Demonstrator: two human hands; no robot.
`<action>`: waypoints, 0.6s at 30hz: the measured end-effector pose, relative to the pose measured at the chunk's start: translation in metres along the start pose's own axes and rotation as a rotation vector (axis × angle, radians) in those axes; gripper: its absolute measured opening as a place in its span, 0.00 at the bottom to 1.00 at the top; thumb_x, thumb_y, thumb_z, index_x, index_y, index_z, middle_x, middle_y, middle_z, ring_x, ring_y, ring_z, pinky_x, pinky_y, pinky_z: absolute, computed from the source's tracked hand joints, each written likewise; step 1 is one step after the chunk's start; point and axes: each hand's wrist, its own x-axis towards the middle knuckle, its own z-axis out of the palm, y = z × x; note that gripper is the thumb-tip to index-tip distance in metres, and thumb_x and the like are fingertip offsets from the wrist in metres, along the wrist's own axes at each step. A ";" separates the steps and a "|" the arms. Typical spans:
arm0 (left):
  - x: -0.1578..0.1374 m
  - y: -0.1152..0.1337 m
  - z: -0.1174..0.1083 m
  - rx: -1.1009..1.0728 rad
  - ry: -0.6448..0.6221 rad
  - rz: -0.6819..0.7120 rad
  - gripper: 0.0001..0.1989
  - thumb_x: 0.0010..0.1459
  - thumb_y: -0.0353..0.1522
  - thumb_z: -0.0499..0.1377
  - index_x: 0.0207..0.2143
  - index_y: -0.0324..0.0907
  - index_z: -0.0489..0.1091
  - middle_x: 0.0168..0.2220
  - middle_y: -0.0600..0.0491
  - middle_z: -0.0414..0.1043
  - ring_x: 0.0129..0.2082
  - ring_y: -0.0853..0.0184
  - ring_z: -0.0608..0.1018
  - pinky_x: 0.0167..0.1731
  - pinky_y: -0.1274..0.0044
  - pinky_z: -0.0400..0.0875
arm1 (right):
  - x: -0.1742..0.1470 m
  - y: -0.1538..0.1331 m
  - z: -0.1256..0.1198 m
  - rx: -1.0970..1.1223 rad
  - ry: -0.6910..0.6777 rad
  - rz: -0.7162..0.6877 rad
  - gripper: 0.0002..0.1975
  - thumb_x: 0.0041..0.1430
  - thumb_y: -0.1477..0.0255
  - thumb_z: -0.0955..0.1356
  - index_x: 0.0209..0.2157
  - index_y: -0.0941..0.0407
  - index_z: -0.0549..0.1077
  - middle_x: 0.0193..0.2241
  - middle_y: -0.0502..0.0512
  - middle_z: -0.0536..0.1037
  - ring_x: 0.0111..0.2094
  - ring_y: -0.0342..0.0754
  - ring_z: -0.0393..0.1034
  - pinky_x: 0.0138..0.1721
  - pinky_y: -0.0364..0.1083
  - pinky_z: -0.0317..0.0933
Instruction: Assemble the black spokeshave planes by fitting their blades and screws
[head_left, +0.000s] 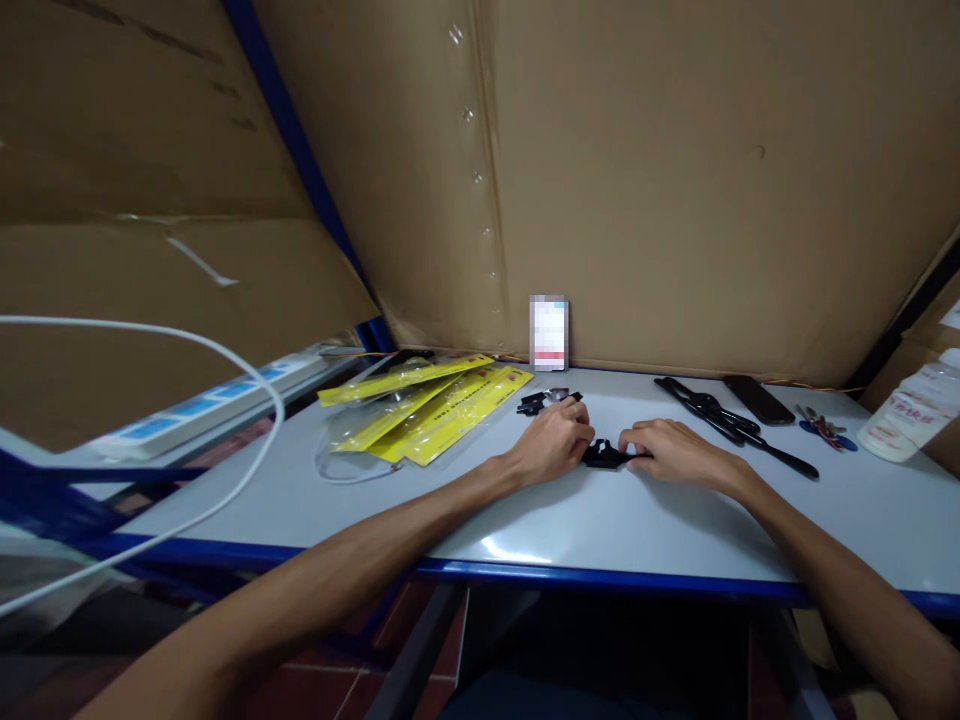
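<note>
While the left hand (551, 440) curls its fingers onto the left end of a black part (602, 456), the right hand (670, 452) pinches its right end between thumb and fingers; the part sits between them, around the middle of the worktop (600, 525). Just beyond the left hand lie small pieces (532, 403). Farther left, yellow packs (469, 412) overlap, then come a white cable (282, 412) and a power strip (214, 405). On the right are long black pieces (709, 406), a phone (759, 400), keys (825, 430) and a bottle (911, 412). At the far edge, a lit screen (549, 335) stands upright.
</note>
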 end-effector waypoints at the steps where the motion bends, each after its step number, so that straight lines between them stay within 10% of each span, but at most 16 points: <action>1: 0.000 0.001 -0.001 0.000 0.011 -0.006 0.11 0.58 0.24 0.55 0.30 0.41 0.76 0.38 0.47 0.72 0.42 0.58 0.73 0.43 0.67 0.70 | 0.000 0.000 0.000 0.001 0.000 0.002 0.10 0.61 0.72 0.68 0.44 0.52 0.76 0.37 0.55 0.78 0.38 0.51 0.69 0.36 0.45 0.52; 6: -0.001 0.006 -0.001 -0.081 0.073 0.008 0.10 0.61 0.30 0.58 0.45 0.40 0.74 0.42 0.46 0.71 0.45 0.57 0.72 0.49 0.63 0.69 | 0.000 0.000 0.000 0.009 0.000 0.008 0.10 0.62 0.72 0.68 0.45 0.52 0.76 0.38 0.56 0.78 0.39 0.51 0.69 0.37 0.45 0.53; 18: 0.000 0.005 0.003 -0.309 0.108 0.035 0.15 0.57 0.20 0.53 0.38 0.42 0.76 0.42 0.49 0.70 0.45 0.61 0.72 0.49 0.68 0.69 | 0.000 0.000 0.000 0.006 0.001 -0.005 0.11 0.62 0.72 0.69 0.46 0.52 0.76 0.39 0.56 0.78 0.39 0.51 0.70 0.38 0.45 0.53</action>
